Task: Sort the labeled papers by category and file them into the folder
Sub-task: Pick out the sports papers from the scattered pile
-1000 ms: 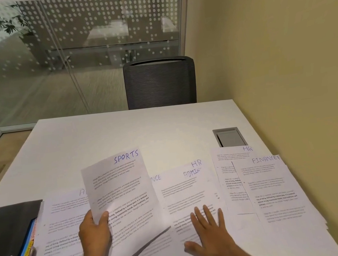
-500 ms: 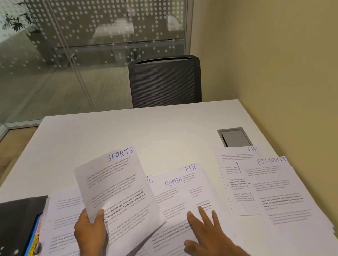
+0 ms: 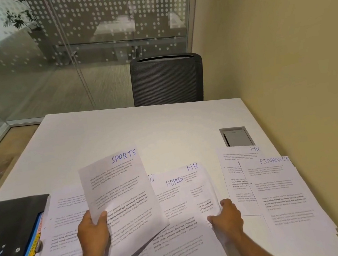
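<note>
Thumb of left hand pins the SPORTS sheet, lifted and tilted above the spread on the table. Right hand, flat a second ago, now curls and pinches the right edge of the HR sheet, beside the ADMIN sheet. FINANCE pile lies right; folder left.
</note>
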Demonstrator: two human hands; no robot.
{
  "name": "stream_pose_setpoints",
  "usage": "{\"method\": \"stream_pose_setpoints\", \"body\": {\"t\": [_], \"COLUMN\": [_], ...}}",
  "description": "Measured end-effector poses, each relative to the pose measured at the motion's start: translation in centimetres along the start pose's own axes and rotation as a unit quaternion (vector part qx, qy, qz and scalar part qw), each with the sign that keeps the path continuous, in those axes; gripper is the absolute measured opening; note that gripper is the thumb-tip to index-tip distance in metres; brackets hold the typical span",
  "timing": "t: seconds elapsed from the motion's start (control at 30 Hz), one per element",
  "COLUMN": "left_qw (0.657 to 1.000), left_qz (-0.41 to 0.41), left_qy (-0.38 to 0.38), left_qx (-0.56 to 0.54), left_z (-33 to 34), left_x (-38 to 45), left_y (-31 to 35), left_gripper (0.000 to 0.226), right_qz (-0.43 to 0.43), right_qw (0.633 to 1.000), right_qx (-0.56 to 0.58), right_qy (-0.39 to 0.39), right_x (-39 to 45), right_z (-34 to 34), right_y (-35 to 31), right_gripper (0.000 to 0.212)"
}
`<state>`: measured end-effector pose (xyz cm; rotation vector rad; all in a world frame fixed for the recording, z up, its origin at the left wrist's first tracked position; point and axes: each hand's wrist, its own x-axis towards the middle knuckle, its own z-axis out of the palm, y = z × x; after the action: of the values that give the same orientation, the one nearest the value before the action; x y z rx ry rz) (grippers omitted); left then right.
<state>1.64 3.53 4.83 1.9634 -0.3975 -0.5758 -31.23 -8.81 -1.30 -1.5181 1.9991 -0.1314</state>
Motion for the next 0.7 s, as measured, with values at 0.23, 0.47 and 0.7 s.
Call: {"method": "stream_pose_setpoints", "body": {"t": [0.23,0.47,0.7], "left_qw": [1.000,1.000,1.000], "left_qz": [0.005,0.012,0.012], "left_qy": [0.003,0.005,0.005], "left_qx": [0.005,0.014,0.011], "left_z": [0.3,0.3,0.5], "left_x": [0.2,0.3,0.3], "left_y": [0.0,0.0,-0.1], "left_gripper": [0.032,0.032,0.031], "right_qz": [-0.137,-0.170,-0.019], "right_qw": [0.989,0.979,0.969], "right_qx": [0.049,0.115,0.245], "right_qy": [0.023,0.019,0.034], "right_x": [-2.2,-2.0,0.3], "right_z": [0.7,2.0,0.6], "right_y": [-2.1,-3.6,-1.9], "right_gripper": [0.005,0.048,0.055]}}
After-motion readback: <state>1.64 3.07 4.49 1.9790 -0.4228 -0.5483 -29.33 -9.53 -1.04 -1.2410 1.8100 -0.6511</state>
